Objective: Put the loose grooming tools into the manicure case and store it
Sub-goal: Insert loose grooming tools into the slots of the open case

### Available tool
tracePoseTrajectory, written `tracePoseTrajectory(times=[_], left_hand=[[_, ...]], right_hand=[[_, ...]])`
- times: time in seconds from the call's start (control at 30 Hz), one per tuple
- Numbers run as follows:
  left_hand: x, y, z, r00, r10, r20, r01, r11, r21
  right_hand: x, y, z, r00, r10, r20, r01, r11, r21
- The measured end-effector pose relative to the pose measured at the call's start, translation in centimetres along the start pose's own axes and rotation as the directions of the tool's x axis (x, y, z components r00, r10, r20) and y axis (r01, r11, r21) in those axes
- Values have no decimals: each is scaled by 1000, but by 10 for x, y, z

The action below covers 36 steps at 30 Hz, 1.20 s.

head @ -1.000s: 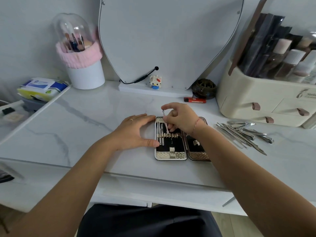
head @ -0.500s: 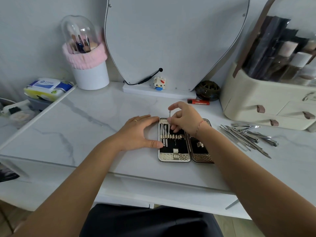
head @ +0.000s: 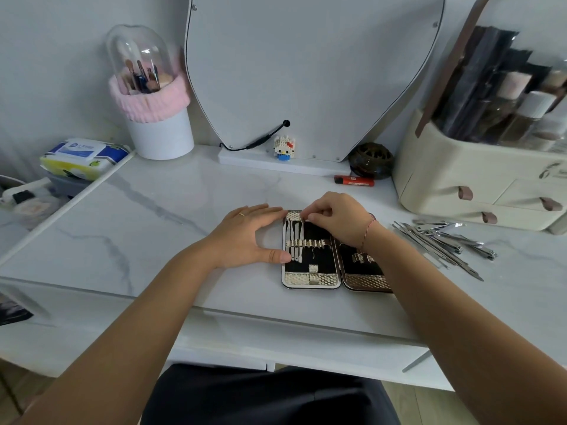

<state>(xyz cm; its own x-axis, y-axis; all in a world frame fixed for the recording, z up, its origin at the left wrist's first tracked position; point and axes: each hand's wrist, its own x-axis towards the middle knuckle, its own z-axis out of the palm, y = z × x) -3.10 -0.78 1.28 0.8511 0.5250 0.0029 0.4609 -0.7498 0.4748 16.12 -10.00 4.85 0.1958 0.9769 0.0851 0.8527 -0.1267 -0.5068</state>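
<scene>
A: Right grip [head: 334, 223] status?
B: Clenched. It pinches the top end of a thin tool [head: 302, 234] at the 12 o'clock edge of the case's left half. The tool lies under the strap [head: 316, 243], with two more just beside it.
A: Left grip [head: 245, 237]?
B: Released, flat on the table [head: 153, 228], fingers straight. Thumb touches the case's 9 o'clock edge, index fingertip at its 11 o'clock corner.
A: Case [head: 311, 279] position?
B: Open, lying flat, mid-table. The right forearm covers part of the right half.
A: Rest of the kit?
B: Loose tools [head: 445, 240] piled at 3 o'clock of the case, apart from it, near the organizer [head: 445, 179]. Lighter [head: 354, 180] at 12 o'clock.
</scene>
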Motion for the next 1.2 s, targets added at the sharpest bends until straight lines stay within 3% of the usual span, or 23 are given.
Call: tracePoseTrajectory(times=[0.2, 0.33, 0.47, 0.6, 0.87, 1.2], left_hand=[[0, 0, 1, 1000, -1, -2, 1, 1000, -7], [1, -3, 2, 1000, 13, -7, -14, 999, -35], [2, -5, 3, 1000, 7, -25, -8, 998, -59], [4, -10, 5, 999, -3, -32, 1, 998, -61], [6, -14, 5, 999, -10, -46, 6, 998, -69], [5, -11, 4, 999, -17, -44, 14, 997, -82]], right_hand=[[-6, 0, 2, 1000, -11, 11, 11, 1000, -11], [-29, 15, -10, 981, 46, -190, -23, 992, 125], [-67, 61, -41, 891, 226, -394, -188, 973, 135], [-96, 92, -52, 839, 397, -372, -399, 914, 74], [-96, 94, -47, 859, 374, -348, -401, 916, -4], [-87, 90, -49, 841, 428, -332, -428, 900, 76]])
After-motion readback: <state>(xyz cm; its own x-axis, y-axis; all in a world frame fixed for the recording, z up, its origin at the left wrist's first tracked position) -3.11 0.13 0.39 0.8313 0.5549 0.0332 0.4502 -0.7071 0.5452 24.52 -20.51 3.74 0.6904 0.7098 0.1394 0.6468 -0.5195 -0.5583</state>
